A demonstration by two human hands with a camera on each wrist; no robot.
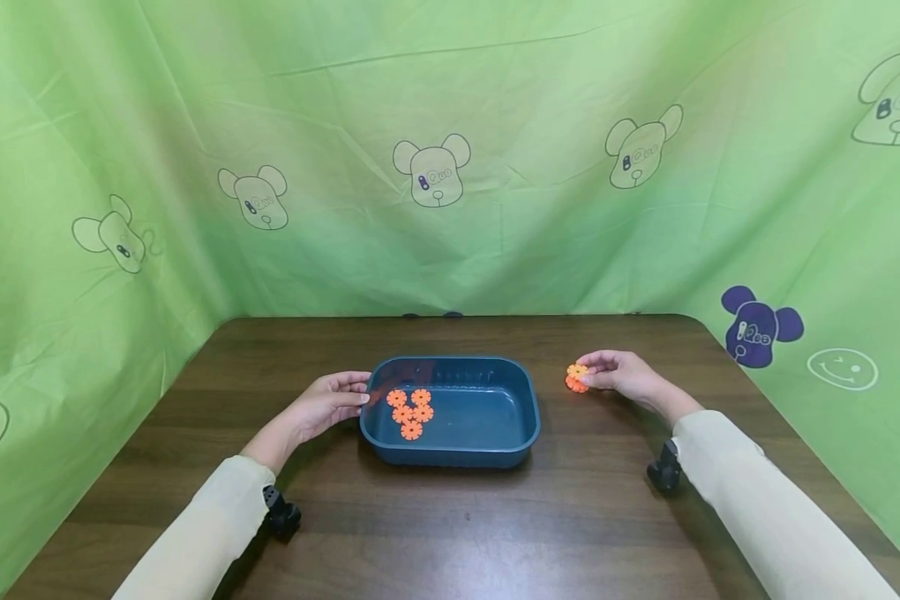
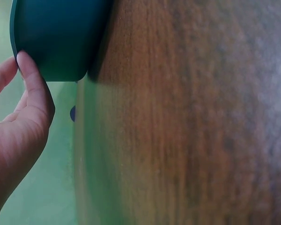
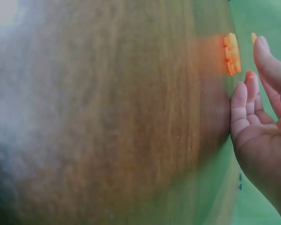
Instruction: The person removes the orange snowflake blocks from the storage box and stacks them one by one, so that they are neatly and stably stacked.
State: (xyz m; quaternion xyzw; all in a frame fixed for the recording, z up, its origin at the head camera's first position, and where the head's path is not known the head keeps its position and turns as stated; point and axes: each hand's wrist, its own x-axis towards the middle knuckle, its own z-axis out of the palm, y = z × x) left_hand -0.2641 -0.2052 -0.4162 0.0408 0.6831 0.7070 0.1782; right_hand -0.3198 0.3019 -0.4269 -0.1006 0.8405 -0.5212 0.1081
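Observation:
A dark blue rectangular tub [image 1: 450, 457] stands on the table, with several orange flower-shaped plastic discs [image 1: 412, 430] lying flat in its left half. My left hand [image 1: 324, 408] holds the tub's left side; in the left wrist view the thumb and fingers [image 2: 32, 77] pinch its rim. To the right of the tub, my right hand [image 1: 628, 377] pinches one orange flower disc [image 3: 254, 37] by its edge, raised off the table. Just below it, more orange discs [image 3: 231, 54] lie close together on the tabletop, partly hidden in the head view by the held one.
The brown wooden table [image 1: 465, 533] reaches back to a green cloth [image 1: 525, 250] printed with cartoon heads, which hangs behind and at both sides. Each wrist wears a small black camera [image 1: 665, 468] below a pale sleeve [image 1: 780, 508].

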